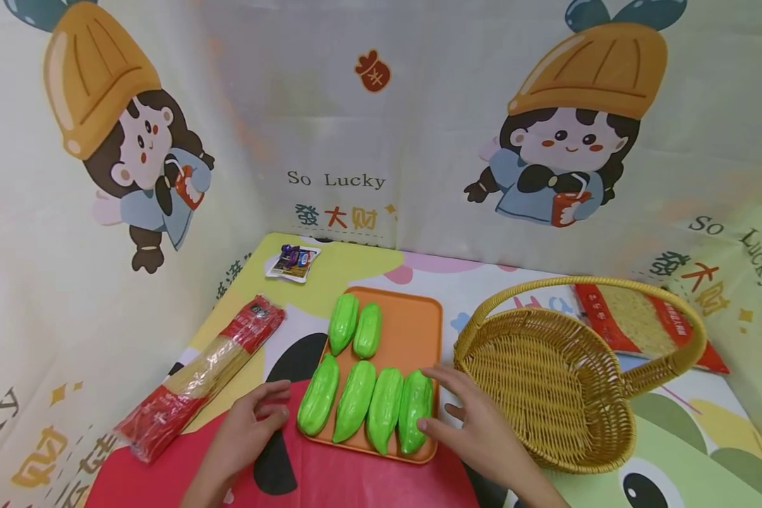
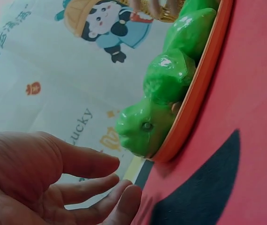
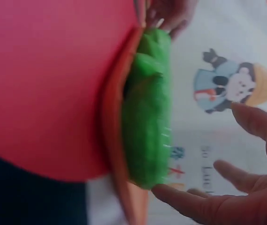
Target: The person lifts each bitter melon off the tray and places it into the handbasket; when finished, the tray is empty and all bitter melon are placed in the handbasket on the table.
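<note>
An orange tray [image 1: 413, 321] holds several glossy green cucumber-like vegetables. Two of them lie at the back left, and the others stand side by side in a front row. My right hand [image 1: 473, 420] is at the tray's right edge, fingers spread, its fingertips right at the rightmost green vegetable [image 1: 415, 413]. In the right wrist view a fingertip [image 3: 160, 190] overlaps that vegetable's end. On the other side, my left hand [image 1: 250, 427] hovers left of the tray with loosely bent fingers and nothing in them. The leftmost vegetable [image 2: 145, 126] is nearest to it.
A wicker basket [image 1: 546, 381] with a tall handle stands right of the tray. Behind it lies a red bag [image 1: 635, 321] with pale contents. A long red-and-clear packet of noodles [image 1: 203, 374] lies at left, and a small packet [image 1: 294, 263] at the back. Printed cloth walls enclose the table.
</note>
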The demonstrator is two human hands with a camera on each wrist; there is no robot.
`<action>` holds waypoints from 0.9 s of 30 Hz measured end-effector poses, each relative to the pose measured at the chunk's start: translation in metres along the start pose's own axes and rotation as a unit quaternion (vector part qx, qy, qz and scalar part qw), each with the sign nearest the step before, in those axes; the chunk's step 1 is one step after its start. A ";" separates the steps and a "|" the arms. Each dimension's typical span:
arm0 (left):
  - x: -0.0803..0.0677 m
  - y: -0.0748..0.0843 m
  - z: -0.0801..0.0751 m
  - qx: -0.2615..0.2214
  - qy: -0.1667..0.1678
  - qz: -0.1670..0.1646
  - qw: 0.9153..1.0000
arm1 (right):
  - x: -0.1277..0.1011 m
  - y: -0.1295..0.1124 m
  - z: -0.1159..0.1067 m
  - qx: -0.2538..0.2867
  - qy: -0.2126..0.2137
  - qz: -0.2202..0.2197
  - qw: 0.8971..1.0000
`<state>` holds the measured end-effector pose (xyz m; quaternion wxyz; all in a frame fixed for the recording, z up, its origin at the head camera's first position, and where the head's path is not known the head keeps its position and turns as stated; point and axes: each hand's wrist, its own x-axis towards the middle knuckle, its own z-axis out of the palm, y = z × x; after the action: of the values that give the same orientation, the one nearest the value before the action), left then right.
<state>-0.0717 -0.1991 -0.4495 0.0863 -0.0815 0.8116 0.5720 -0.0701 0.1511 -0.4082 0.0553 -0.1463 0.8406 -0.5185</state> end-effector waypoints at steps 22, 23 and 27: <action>-0.004 -0.011 0.018 -0.026 0.023 0.001 0.999 | 0.021 0.037 0.023 -0.053 0.014 0.017 0.998; -0.004 -0.010 0.018 -0.026 0.022 0.002 0.999 | 0.021 0.037 0.024 -0.052 0.008 0.020 0.998; -0.006 -0.009 0.019 -0.027 0.013 0.007 1.000 | 0.022 0.038 0.024 -0.049 -0.005 0.023 0.999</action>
<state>-0.0630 -0.1839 -0.4630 0.0691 -0.0857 0.7972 0.5936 -0.0922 0.1398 -0.4520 0.0636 -0.1322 0.8680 -0.4744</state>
